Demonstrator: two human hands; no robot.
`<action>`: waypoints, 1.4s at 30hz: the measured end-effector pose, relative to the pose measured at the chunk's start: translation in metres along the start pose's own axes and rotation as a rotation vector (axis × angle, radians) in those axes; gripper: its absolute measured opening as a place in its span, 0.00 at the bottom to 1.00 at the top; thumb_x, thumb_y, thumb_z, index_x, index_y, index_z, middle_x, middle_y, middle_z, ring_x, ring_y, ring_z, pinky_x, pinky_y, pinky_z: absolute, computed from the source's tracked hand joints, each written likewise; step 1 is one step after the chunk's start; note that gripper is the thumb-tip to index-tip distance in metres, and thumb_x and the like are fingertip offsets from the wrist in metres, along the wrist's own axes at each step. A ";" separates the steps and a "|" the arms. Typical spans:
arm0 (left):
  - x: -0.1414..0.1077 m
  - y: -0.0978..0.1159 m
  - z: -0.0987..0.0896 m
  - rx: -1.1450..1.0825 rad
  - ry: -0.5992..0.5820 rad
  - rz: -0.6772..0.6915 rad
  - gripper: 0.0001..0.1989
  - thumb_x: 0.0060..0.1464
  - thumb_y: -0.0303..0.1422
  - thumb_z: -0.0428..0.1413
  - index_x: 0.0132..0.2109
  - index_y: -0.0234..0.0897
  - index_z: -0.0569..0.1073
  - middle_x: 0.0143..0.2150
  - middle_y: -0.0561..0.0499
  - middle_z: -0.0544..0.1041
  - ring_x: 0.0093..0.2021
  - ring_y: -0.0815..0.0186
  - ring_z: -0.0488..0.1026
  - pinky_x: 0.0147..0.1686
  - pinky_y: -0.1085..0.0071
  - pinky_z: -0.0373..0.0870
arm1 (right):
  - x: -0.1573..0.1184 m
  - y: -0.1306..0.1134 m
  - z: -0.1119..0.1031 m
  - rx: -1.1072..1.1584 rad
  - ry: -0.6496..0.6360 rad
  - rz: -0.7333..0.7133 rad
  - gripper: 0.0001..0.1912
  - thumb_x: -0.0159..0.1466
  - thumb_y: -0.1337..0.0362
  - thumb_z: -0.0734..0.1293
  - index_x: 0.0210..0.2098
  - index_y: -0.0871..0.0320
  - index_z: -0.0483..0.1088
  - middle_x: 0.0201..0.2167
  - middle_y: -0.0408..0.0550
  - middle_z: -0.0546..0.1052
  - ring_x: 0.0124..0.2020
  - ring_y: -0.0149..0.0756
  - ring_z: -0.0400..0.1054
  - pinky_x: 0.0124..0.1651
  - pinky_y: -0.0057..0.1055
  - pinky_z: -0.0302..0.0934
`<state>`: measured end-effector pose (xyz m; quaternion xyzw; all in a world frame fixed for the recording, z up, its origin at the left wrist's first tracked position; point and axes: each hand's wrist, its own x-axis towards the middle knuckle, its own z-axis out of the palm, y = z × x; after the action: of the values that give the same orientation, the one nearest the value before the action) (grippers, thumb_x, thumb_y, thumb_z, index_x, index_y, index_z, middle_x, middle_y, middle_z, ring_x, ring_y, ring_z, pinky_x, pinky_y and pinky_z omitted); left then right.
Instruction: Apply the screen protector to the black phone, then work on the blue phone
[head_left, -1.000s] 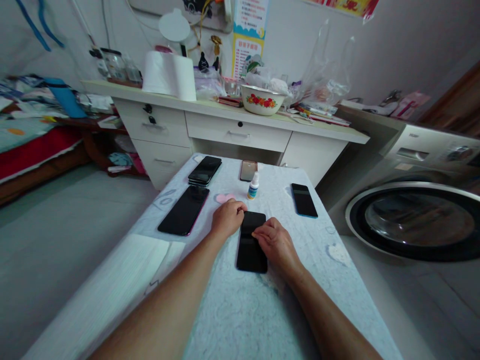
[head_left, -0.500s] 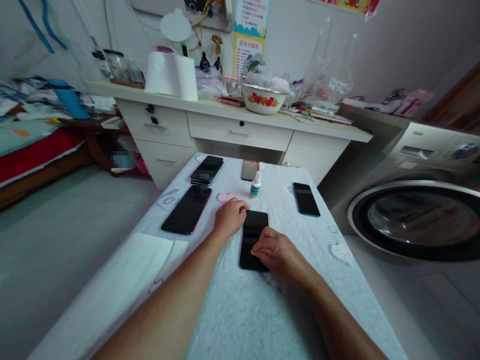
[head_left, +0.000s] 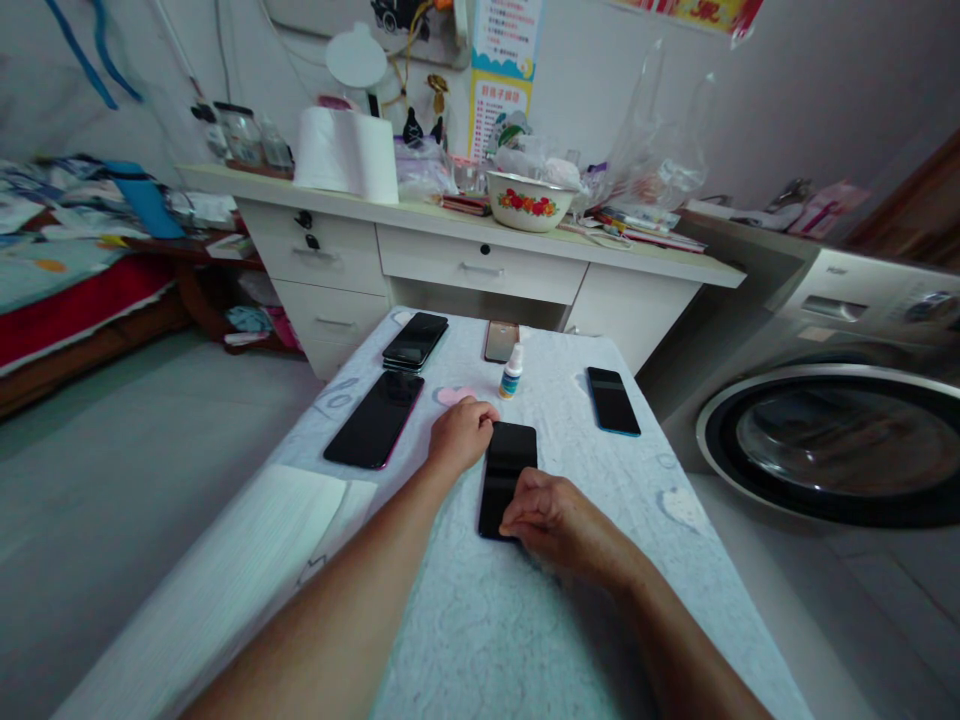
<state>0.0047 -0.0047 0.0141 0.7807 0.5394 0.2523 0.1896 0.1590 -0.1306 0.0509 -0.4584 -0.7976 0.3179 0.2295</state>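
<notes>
A black phone (head_left: 510, 455) lies screen up on the cloth-covered table (head_left: 585, 640), in front of me. At its upper left corner is my left hand (head_left: 463, 432), closed, its fingertips touching the corner. My right hand (head_left: 546, 512) is closed in a pinch over the phone's lower part; whatever it may hold is too small to make out. Just beyond the phone stands a small white spray bottle (head_left: 511, 372) with a blue and yellow label.
Left on the table are a large phone (head_left: 375, 420) and a phone stack (head_left: 415, 340). Another phone (head_left: 613, 400) lies right, a smaller one (head_left: 501, 341) at the back. Behind is a white desk (head_left: 480, 262); a washing machine (head_left: 847, 380) stands right.
My right hand has moved a little down the black phone, towards its near edge. My left hand has stayed at the upper left corner.
</notes>
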 end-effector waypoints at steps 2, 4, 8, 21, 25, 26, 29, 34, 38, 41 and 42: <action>0.000 0.000 0.000 -0.001 -0.003 -0.006 0.12 0.52 0.27 0.49 0.37 0.42 0.77 0.40 0.52 0.75 0.40 0.67 0.71 0.37 0.73 0.64 | 0.003 0.002 0.003 -0.005 0.060 0.014 0.06 0.59 0.72 0.67 0.31 0.56 0.77 0.33 0.44 0.69 0.30 0.27 0.65 0.31 0.24 0.60; 0.000 0.000 0.000 -0.005 -0.001 -0.004 0.12 0.53 0.27 0.49 0.37 0.42 0.77 0.40 0.52 0.75 0.40 0.67 0.71 0.37 0.73 0.64 | 0.006 0.005 0.006 -0.031 0.116 0.020 0.06 0.59 0.72 0.67 0.31 0.57 0.76 0.32 0.44 0.69 0.30 0.27 0.65 0.32 0.24 0.60; 0.000 -0.001 0.001 0.002 0.000 0.000 0.12 0.53 0.27 0.49 0.38 0.43 0.77 0.40 0.52 0.75 0.40 0.67 0.71 0.37 0.73 0.64 | 0.013 0.011 0.009 -0.123 0.206 0.021 0.06 0.61 0.71 0.66 0.32 0.57 0.76 0.31 0.44 0.70 0.30 0.28 0.65 0.33 0.26 0.60; 0.000 -0.001 0.000 0.004 -0.004 -0.002 0.12 0.53 0.27 0.50 0.38 0.42 0.77 0.40 0.52 0.75 0.41 0.67 0.71 0.38 0.73 0.65 | 0.018 0.009 0.003 -0.347 0.194 0.092 0.08 0.64 0.68 0.64 0.35 0.56 0.76 0.34 0.46 0.70 0.33 0.30 0.66 0.37 0.27 0.60; 0.000 0.000 0.000 0.009 -0.009 -0.001 0.12 0.53 0.27 0.49 0.38 0.42 0.77 0.41 0.52 0.76 0.41 0.67 0.72 0.39 0.73 0.65 | 0.022 0.004 -0.004 -0.415 0.119 0.105 0.08 0.63 0.68 0.64 0.32 0.55 0.76 0.33 0.45 0.69 0.32 0.30 0.65 0.36 0.27 0.58; 0.000 0.000 0.000 0.010 -0.010 -0.002 0.12 0.53 0.27 0.49 0.38 0.42 0.77 0.41 0.52 0.76 0.42 0.67 0.72 0.39 0.74 0.65 | 0.025 0.004 -0.005 -0.417 0.111 0.108 0.08 0.63 0.68 0.65 0.32 0.55 0.76 0.33 0.45 0.69 0.32 0.30 0.65 0.36 0.27 0.58; 0.001 -0.001 0.000 0.012 -0.008 -0.001 0.12 0.53 0.27 0.49 0.38 0.42 0.77 0.40 0.52 0.75 0.41 0.67 0.72 0.38 0.73 0.65 | 0.031 0.010 -0.005 -0.401 0.144 0.124 0.07 0.63 0.68 0.65 0.33 0.56 0.76 0.33 0.46 0.70 0.33 0.31 0.66 0.37 0.27 0.58; 0.001 -0.002 0.001 0.011 -0.004 0.005 0.12 0.53 0.27 0.49 0.38 0.43 0.77 0.40 0.52 0.75 0.41 0.66 0.72 0.39 0.73 0.65 | 0.038 0.022 0.001 -0.384 0.273 0.161 0.08 0.64 0.67 0.64 0.37 0.56 0.76 0.34 0.48 0.70 0.36 0.32 0.67 0.39 0.28 0.60; 0.001 -0.002 0.001 0.012 -0.007 -0.002 0.12 0.53 0.27 0.49 0.38 0.42 0.77 0.40 0.52 0.75 0.41 0.66 0.72 0.39 0.73 0.65 | 0.039 0.023 0.005 -0.381 0.292 0.131 0.09 0.64 0.69 0.63 0.36 0.56 0.76 0.35 0.47 0.70 0.35 0.32 0.66 0.39 0.27 0.60; 0.001 -0.002 0.001 0.012 -0.004 0.002 0.12 0.53 0.27 0.49 0.38 0.42 0.77 0.40 0.52 0.75 0.41 0.66 0.72 0.39 0.72 0.65 | 0.037 0.019 0.006 -0.357 0.239 0.075 0.09 0.64 0.69 0.63 0.35 0.56 0.76 0.35 0.47 0.70 0.34 0.31 0.66 0.37 0.27 0.60; 0.001 -0.002 0.002 0.011 -0.003 0.003 0.12 0.53 0.27 0.49 0.38 0.42 0.77 0.40 0.52 0.75 0.42 0.66 0.71 0.40 0.72 0.65 | 0.036 0.017 0.006 -0.345 0.218 0.060 0.09 0.63 0.69 0.63 0.35 0.56 0.77 0.34 0.46 0.70 0.33 0.31 0.66 0.37 0.27 0.60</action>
<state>0.0045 -0.0029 0.0119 0.7829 0.5393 0.2483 0.1859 0.1481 -0.0948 0.0368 -0.5462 -0.7967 0.1315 0.2231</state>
